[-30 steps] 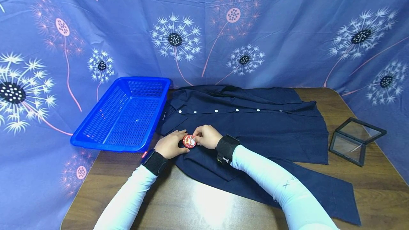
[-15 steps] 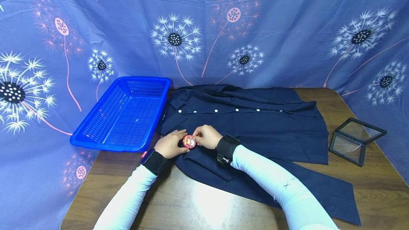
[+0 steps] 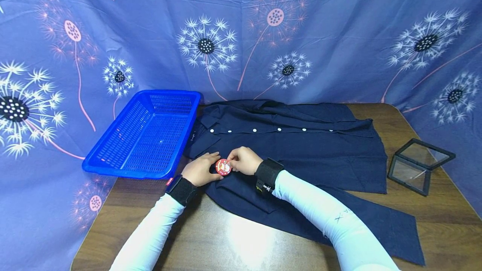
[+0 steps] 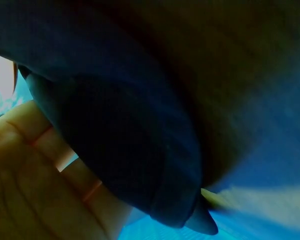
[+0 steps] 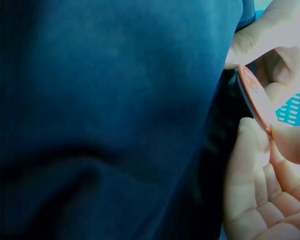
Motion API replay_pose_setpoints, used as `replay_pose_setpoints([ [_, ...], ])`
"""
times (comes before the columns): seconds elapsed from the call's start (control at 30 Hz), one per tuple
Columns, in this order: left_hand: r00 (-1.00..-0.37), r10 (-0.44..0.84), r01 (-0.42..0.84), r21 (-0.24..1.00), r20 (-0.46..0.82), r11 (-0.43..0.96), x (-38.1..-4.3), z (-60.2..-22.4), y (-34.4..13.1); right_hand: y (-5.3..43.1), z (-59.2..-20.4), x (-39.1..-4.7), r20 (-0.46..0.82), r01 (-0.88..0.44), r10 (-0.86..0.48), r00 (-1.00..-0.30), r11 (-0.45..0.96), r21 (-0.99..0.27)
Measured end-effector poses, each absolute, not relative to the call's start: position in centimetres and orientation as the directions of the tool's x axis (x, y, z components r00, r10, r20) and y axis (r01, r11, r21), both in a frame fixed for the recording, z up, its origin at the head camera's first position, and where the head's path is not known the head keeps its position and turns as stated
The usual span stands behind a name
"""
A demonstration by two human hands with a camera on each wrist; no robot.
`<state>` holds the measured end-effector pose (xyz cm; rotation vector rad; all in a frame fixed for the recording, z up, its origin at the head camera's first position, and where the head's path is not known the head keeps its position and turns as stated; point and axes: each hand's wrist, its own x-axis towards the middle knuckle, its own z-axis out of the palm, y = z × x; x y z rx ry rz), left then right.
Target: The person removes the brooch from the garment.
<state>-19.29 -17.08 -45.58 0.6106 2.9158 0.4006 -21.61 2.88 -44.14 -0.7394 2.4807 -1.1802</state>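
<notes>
A round red button badge (image 3: 224,167) with a white figure on it is against a dark navy shirt (image 3: 301,154) spread on the table. My right hand (image 3: 245,161) pinches the badge's right edge between thumb and forefinger. In the right wrist view the badge (image 5: 258,97) stands edge-on beside the cloth, its back hidden in shadow. On the badge's other side my left hand (image 3: 200,170) holds the shirt, thumb close by the rim. The left wrist view shows a dark fold of cloth (image 4: 115,130) lying over the left hand's fingers (image 4: 80,175).
A blue plastic basket (image 3: 150,137) stands left of the shirt, close to its collar. An open black frame case (image 3: 421,165) with clear panels lies at the right on the wooden table (image 3: 452,221). A patterned blue curtain (image 3: 241,32) hangs behind.
Both hands keep almost the same place. The badge has shifted only very slightly between the fingers; the shirt, basket and frame case stay put.
</notes>
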Motion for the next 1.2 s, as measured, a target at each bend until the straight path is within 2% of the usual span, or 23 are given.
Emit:
replay_pose_setpoints([
  [0.93, -0.915, 0.396, 0.362, 0.276, -0.079, 0.891, -19.4, -45.6, -17.2, 3.6, -43.8, -21.9, -0.080, -0.260, -0.579, -0.811, 0.479, -0.838],
  [1.2, -0.913, 0.399, 0.362, 0.285, -0.083, 0.887, -19.5, -45.7, -17.1, 4.7, -43.4, -22.5, -0.038, -0.274, -0.575, -0.818, 0.446, -0.852],
])
